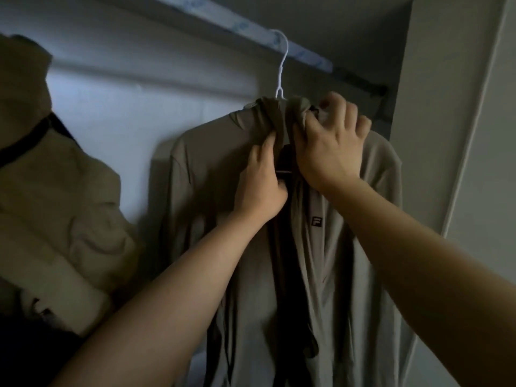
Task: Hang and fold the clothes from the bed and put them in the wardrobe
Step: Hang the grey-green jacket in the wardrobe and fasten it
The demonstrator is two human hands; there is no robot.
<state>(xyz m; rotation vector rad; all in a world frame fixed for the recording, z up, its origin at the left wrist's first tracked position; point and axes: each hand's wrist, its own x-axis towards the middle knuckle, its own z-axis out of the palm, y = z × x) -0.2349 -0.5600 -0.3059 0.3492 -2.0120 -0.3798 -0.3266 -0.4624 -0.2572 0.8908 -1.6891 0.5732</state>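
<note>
jacket [349,261] hung on white hanger [282,62] off wardrobe rod [360,82] | collar pinched by left hand [261,180], gripped by right hand [331,146] | soft, light, floppy stuff probably | best held at collar/shoulders tbh

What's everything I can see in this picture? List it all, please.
jacket: one, grey-green, on the hanger, centre
hanger: one, white, hook up at the bar
bar: one, blue-and-white patterned, dark at right end, top
beige garment: one, black strap across it, left
left hand: one, pinches the jacket's collar
right hand: one, grips the collar near the hanger
</note>
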